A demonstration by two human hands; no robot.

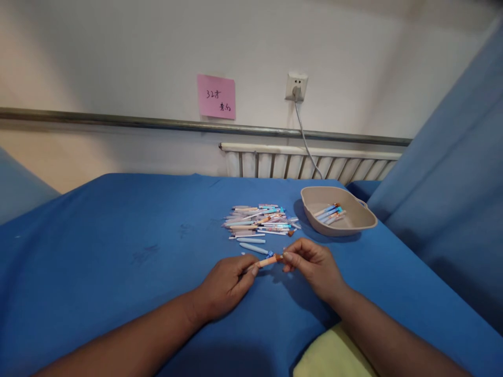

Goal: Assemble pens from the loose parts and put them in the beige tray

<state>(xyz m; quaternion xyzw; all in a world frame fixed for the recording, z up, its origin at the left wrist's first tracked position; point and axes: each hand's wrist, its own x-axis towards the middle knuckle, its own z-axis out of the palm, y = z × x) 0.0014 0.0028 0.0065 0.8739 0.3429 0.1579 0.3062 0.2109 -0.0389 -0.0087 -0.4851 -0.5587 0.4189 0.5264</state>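
My left hand (228, 283) is closed around a peach-coloured pen (268, 261) with a brown end, held level just above the blue cloth. At that brown end, the thumb and fingers of my right hand (310, 264) are pinched together; any small part between them is too small to make out. Just beyond my hands lies a pile of pens (259, 222) in pale blue, white, peach and brown. Two light blue pens (253, 247) rest at the near side of the pile. To the right, a beige basin (359, 220) has several pens (330, 213) in it.
A blue cloth (98, 251) covers the table. Yellow-green fabric (334, 356) lies under my right forearm. Behind are a radiator (286, 159), a metal rail (157, 120), a plugged-in socket (296, 86) and a pink note (216, 97). A blue curtain (451, 136) hangs at right.
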